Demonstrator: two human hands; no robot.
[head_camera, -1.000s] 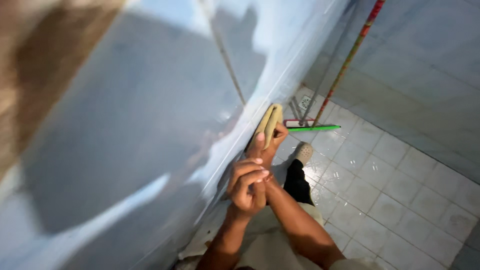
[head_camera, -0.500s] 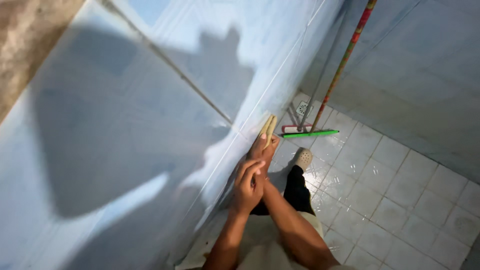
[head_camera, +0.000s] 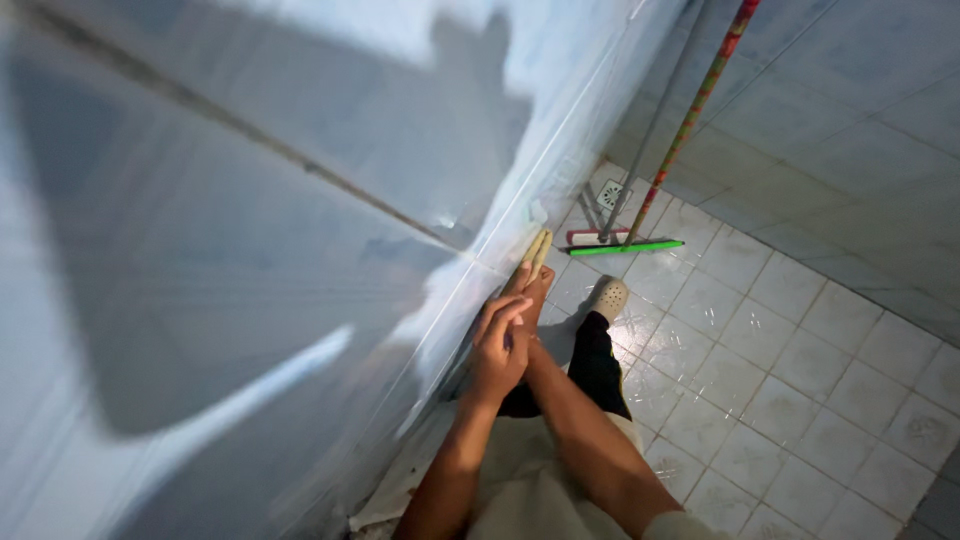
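My right hand (head_camera: 531, 287) presses a flat, pale yellow pad (head_camera: 537, 250) against the pale blue tiled wall (head_camera: 300, 250), fingers stretched along the pad. Just behind it, my left hand (head_camera: 500, 345) lies over the right wrist with its fingers laid flat; it holds nothing of its own. Both forearms rise from the bottom of the view. Most of the pad is hidden by my fingers; only its upper end shows, beside a wet streak on the tiles.
A green squeegee (head_camera: 625, 247) with a red patterned handle (head_camera: 700, 110) leans in the corner, next to a grey-handled mop (head_camera: 597, 236). A floor drain (head_camera: 610, 192) sits behind them. My pale shoe (head_camera: 608, 297) stands on the white floor tiles (head_camera: 800, 380).
The view has tilted down along the wall, and the brown patch at the top left has gone out of sight. Both hands stay pressed on the pad at about the same spot.
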